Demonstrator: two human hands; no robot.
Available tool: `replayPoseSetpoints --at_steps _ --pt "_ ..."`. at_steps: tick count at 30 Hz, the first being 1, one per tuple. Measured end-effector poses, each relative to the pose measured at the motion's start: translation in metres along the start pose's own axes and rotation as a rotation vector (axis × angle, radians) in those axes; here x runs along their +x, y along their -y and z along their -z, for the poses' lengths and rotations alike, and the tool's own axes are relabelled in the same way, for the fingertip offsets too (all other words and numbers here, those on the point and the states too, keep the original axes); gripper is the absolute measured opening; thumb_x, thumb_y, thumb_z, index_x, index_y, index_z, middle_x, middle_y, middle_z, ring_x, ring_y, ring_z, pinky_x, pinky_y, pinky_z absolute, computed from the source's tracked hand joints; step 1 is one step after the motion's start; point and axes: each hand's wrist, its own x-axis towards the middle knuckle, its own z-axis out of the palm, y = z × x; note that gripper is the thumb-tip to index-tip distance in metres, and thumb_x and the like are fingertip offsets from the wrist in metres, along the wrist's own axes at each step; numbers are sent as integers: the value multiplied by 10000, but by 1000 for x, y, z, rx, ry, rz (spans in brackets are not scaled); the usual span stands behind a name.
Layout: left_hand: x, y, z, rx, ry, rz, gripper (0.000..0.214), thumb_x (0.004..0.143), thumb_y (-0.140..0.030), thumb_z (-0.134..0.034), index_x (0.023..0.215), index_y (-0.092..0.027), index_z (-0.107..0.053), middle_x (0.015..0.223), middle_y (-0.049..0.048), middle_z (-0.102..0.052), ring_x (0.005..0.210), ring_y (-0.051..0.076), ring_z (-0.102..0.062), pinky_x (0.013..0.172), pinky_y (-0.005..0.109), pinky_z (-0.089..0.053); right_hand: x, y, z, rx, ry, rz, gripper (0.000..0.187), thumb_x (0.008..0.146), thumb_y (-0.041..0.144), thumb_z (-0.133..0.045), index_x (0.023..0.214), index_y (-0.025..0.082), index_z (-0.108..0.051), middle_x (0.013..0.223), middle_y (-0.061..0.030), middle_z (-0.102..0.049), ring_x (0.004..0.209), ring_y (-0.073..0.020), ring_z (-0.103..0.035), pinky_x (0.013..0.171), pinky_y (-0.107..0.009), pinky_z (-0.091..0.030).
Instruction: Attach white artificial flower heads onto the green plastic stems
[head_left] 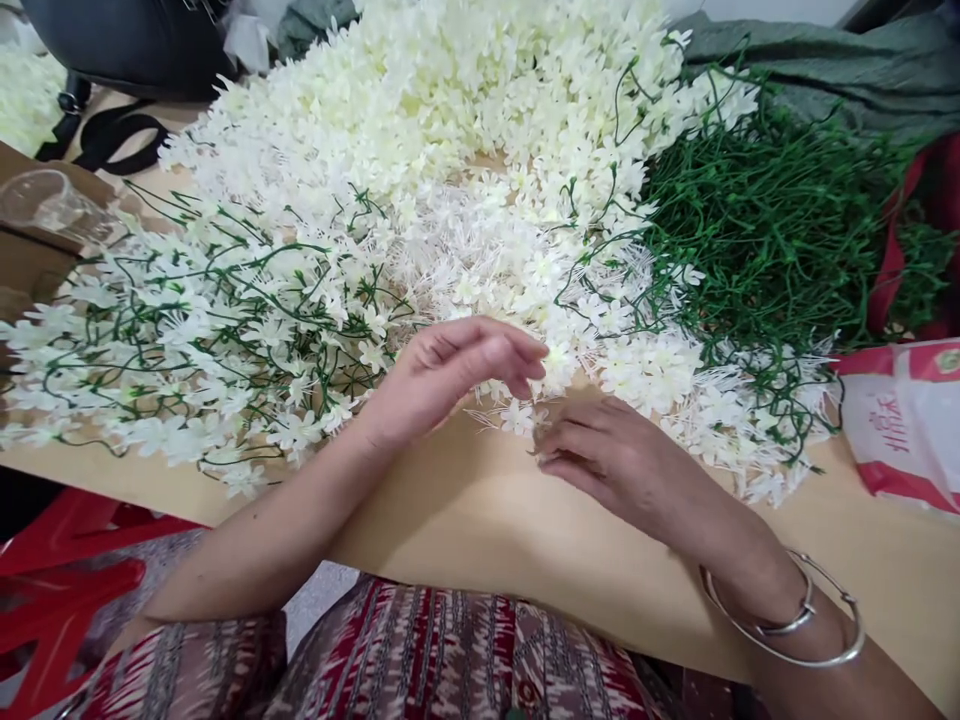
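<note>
My left hand [457, 378] hangs just above the near edge of the flower heap, its fingers bent and drawn together toward the thumb. Whatever its fingertips may hold is too small to make out. Lower and to the right, my right hand [611, 455] is curled, fingertips pinched beside a loose white artificial flower [517, 416]; its grip is hidden. Before both hands spreads a heap of white artificial flower heads [480, 240]. Flowers fitted on green plastic stems [247, 310] are piled at the left. Bare green stems [772, 220] make a thick pile at the right.
The wooden table [480, 510] runs along my front. A red and white plastic bag [900, 430] lies at the right edge. A clear plastic cup [60, 205] and a black bag [142, 50] are at the left. Red stools [67, 590] stand below left.
</note>
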Motion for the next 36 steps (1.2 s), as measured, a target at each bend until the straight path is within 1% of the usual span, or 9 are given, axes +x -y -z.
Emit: replayPoseSetpoints --at_steps 2,5,10,14,17,21,25,30,36 --pt "-2 -1 -3 159 98 -67 281 987 -460 -733 1064 -196 -788 978 70 -803 841 160 -751 758 265 -606 -1 -4 1 -42 -45 -23 124 1042 206 -604 945 241 -672 990 -63 -744 914 -240 -677 821 -410 -488" --pt "-4 3 -5 525 225 -210 153 1017 -296 -699 1107 -197 -772 1036 72 -765 928 160 -719 812 263 -561 -1 -13 6 -50 -193 -103 112 1026 210 -620 933 260 -660 907 -30 -728 829 -222 -672 757 -389 -471" --pt "-6 10 -4 1032 373 -300 224 1008 -372 -720 1121 -179 -728 1107 91 -720 934 207 -666 809 315 -499 3 -19 9 -35 -404 -253 101 992 208 -639 912 262 -666 863 -26 -712 786 -218 -660 736 -387 -492" --pt "-4 6 0 1127 444 -328 151 1018 -289 -700 914 -179 -710 957 55 -721 876 201 -641 799 311 -472 7 -19 4 -33 -465 -278 119 1011 225 -619 904 259 -659 887 -41 -733 822 -228 -681 756 -397 -516" --pt "-3 2 2 1065 407 -337 179 1056 -246 -629 920 -176 -721 902 47 -729 828 178 -656 777 290 -483 9 -18 2 -62 -476 -256 114 1022 244 -615 927 257 -679 896 -43 -752 814 -225 -691 756 -401 -526" --pt "-5 -2 -3 864 240 -360 146 1064 -271 -629 1038 -184 -743 953 54 -771 826 144 -722 754 243 -542 10 -15 4 -81 -539 -220 106 1030 243 -613 968 259 -697 924 -54 -770 863 -240 -716 781 -414 -541" --pt "-8 -3 -13 553 112 -257 140 1023 -319 -708 1043 -187 -750 915 43 -766 690 100 -729 637 191 -561 10 -15 5 -100 -632 -208 102 1024 234 -624 962 271 -696 911 -47 -776 858 -241 -720 789 -419 -535" --pt "-8 1 -23 60 154 47 209 1014 -367 -713 1059 -163 -719 861 44 -767 743 142 -798 648 203 -608 10 -16 4 -103 -635 -184 111 1013 216 -628 933 255 -694 879 -35 -762 824 -222 -706 763 -397 -516" --pt "-9 3 -24 -90 188 159 210 989 -365 -743 1092 -183 -717 895 53 -788 849 157 -797 766 245 -627 12 -16 1 2 -488 -101 91 1015 257 -646 982 292 -724 889 -32 -786 830 -226 -719 770 -408 -533"
